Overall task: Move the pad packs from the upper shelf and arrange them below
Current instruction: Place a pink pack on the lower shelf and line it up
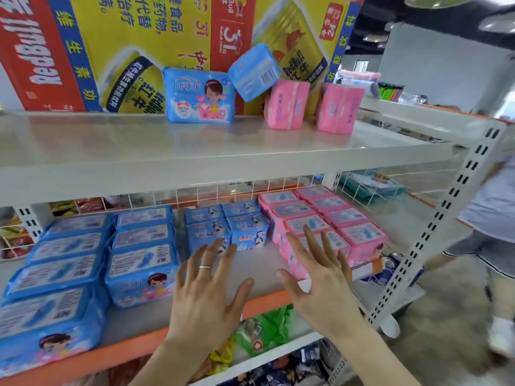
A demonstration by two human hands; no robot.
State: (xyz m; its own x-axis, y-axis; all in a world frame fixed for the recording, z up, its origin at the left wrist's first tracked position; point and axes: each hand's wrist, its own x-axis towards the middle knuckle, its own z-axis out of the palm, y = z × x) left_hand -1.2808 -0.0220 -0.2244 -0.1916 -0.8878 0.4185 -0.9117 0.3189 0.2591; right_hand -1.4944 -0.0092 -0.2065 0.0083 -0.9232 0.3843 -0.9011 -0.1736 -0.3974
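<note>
The leftmost row of large blue packs (pixel 53 274) on the lower shelf (pixel 259 263) runs out past the picture's left border, and its nearest pack is partly cut off. The print on every pack is too blurred to read. Behind the wire mesh (pixel 195 193) at that shelf's back edge, other goods show only in scraps. A person (pixel 493 213) at the right border is cut off, with only a shirt, shorts and legs in view. On the bottom shelf, green packets (pixel 267 330) show between the forearms; the rest is hard to make out.

The upper shelf (pixel 139 146) carries four pad packs along its back edge, right of the middle, in front of upside-down yellow and red cartons (pixel 125 37). An upright blue pack (pixel 199 96) stands first, with a tilted blue pack (pixel 255 71) poised on one corner beside it. Whether the tilted one leans on anything I cannot tell. A pink pack (pixel 287 105) and a second pink pack (pixel 340 108) stand on end towards the right corner.

The lower shelf holds two rows of large blue packs lying flat at the left. A block of small blue packs (pixel 225 227) sits at the back middle, and two pink rows (pixel 320 215) fill the right end.

The left hand (pixel 206 296), wearing a ring (pixel 205 266), and the right hand (pixel 320 288) hover over the lower shelf's front edge at its bare middle. Their fingers are spread wide and hold nothing. The right fingertips overlap the nearest pink packs, but contact cannot be judged.
</note>
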